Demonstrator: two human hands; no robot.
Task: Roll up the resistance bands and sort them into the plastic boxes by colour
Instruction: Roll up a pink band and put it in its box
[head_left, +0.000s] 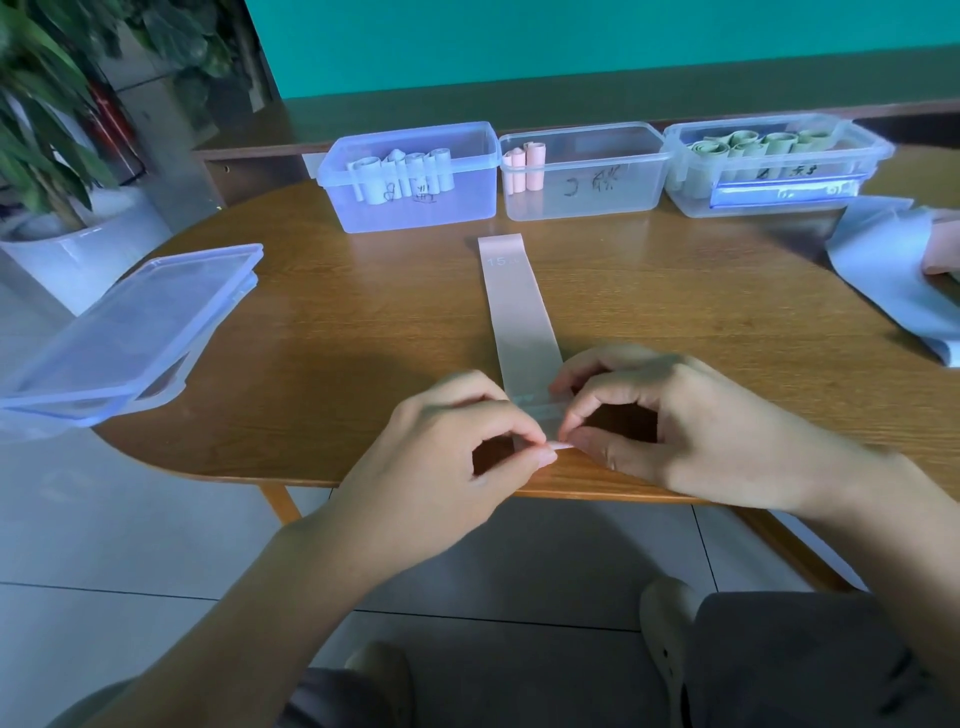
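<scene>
We see two bare arms with no sleeves. The left hand (457, 441) and right hand (660, 415) wear no rings. Lower down are dark grey trousers (810, 670) and pale, soft shoes (667, 634) with little holes.

A pink resistance band (517, 306) lies flat and lengthwise on the table, its far end printed "15" and its near end curled at the near edge. Behind it stand 3 clear boxes: the left box (415, 179) holds pale rolls, the middle box (584, 174) 2 pink rolls, the right box (774, 166) green rolls.
</scene>
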